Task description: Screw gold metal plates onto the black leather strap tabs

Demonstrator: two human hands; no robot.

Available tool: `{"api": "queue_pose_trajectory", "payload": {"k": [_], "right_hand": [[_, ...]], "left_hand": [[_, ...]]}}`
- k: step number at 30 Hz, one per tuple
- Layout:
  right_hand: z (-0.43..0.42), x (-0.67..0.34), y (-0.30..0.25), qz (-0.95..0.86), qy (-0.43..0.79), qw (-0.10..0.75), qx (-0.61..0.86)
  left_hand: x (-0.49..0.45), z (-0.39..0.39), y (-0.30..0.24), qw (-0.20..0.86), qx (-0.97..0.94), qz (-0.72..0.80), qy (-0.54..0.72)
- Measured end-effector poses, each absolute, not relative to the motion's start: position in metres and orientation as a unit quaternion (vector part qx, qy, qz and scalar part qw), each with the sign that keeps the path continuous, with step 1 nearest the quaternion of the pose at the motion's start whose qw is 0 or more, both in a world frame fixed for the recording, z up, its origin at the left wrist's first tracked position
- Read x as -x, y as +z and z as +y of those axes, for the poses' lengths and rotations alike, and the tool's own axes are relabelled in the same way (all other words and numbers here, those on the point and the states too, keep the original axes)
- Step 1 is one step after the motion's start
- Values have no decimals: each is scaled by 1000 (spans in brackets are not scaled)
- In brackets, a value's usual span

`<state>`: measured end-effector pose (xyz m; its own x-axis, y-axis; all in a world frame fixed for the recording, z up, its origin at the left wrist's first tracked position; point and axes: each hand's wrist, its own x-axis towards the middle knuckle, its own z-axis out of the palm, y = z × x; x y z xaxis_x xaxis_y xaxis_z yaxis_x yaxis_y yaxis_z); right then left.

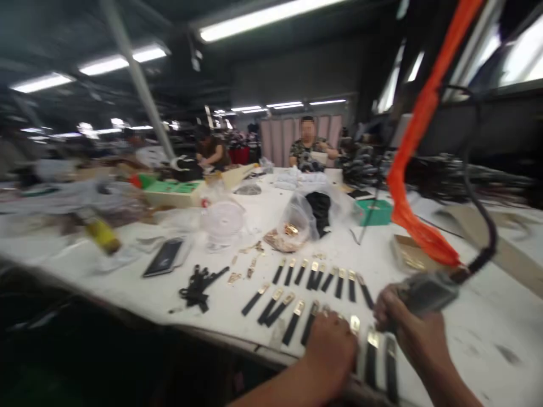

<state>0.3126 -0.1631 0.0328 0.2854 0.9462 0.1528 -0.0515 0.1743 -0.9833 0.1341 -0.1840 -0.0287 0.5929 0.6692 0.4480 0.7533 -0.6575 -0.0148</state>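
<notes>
My right hand (413, 325) is wrapped round a grey electric screwdriver (435, 291) with a dark cable at its back end; its tip is hidden by my fingers. Curled over the front row of black straps, my left hand (331, 347) grips a strap whose gold fitting peeks out above the fingers. Black straps with gold metal ends lie side by side in two rows, such as this strap (293, 323) left of my hand and another strap (371, 356) between my hands. A tangled pile of black straps (199, 288) lies further left.
Loose gold fittings (250, 265) and a plastic bag (297, 217) with gold parts lie beyond the rows. A phone (164, 257) is at left. An orange sleeve (409, 186) hangs down to the screwdriver, beside a cardboard tray (411, 254). Co-workers sit at the far end.
</notes>
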Motion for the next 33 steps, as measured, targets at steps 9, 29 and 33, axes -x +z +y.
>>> {"api": "queue_pose_trajectory", "payload": {"k": [9, 29, 33], "right_hand": [[-175, -394, 22, -349, 268, 702, 561], [-126, -383, 15, -319, 255, 724, 556], [-129, -378, 22, -327, 244, 725, 554]], "left_hand": [[-121, -167, -23, 41, 890, -349, -291], [-121, -171, -23, 18, 880, -356, -313], [-122, -167, -24, -3, 875, -346, -339]]}}
